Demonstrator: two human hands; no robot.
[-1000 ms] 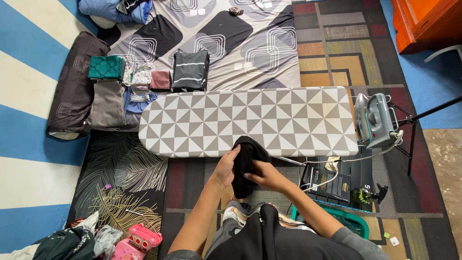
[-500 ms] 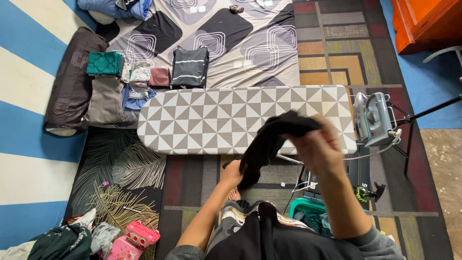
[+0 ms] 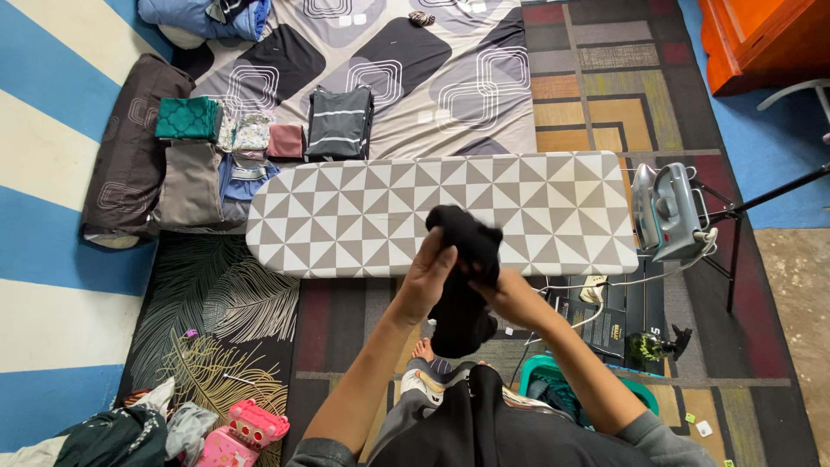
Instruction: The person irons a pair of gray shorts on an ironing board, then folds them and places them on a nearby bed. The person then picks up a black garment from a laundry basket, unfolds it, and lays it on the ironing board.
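- Right now both hands meet at the centre of the frame, holding a black garment (image 3: 462, 285) in the air at the near edge of the ironing board (image 3: 363, 216).
- Left hand (image 3: 430, 278) has its fingers curled round the cloth's left side, gripping it; right hand (image 3: 510, 298) pinches the cloth from the right, fingers closed on the fabric.
- Bunched at the top, the garment hangs down towards the person's lap, not yet spread on the board.
- Nothing lies on the board's grey and white triangle cover.
- An iron (image 3: 670, 212) stands on its rest at the board's right end, well apart from both hands, untouched.
- At upper left, folded clothes (image 3: 251, 143) sit in neat piles on the mattress (image 3: 450, 86), which I judge to be finished pieces.
- At lower left a loose heap of clothes (image 3: 130, 432) lies on the rug, likely still waiting, so the work looks only partly done.
- A teal basket (image 3: 553, 380) shows beside the person's right knee.
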